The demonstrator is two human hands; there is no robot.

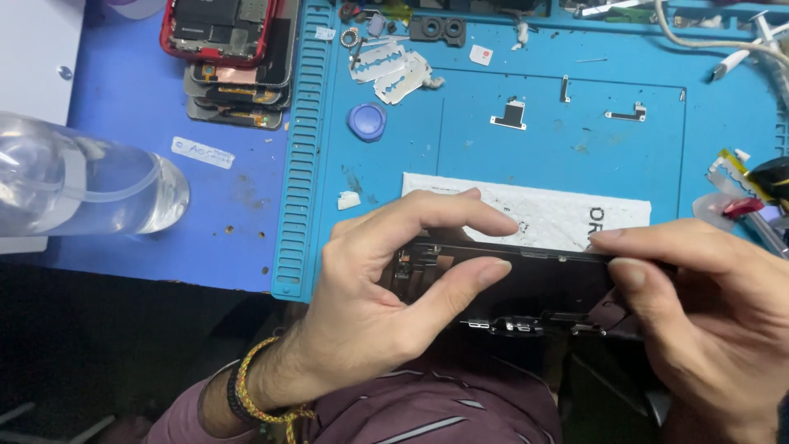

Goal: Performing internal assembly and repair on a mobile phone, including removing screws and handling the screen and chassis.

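Note:
My left hand [386, 288] grips the left end of an opened black phone body [542, 284], thumb over its inner parts and forefinger along the top edge. My right hand [699, 304] pinches the phone's right end, fingertips on its upper edge. The phone is held flat above my lap, at the near edge of the blue work mat [460, 156]. Its middle shows dark inner plates and small metal parts.
A stack of opened phones [234, 62] sits at the back left. A clear bottle [82, 185] lies at the left. Razor blades [390, 70], a blue cap [366, 121], small metal brackets [509, 115], a white paper strip [542, 210] and cables [740, 45] lie on the mat.

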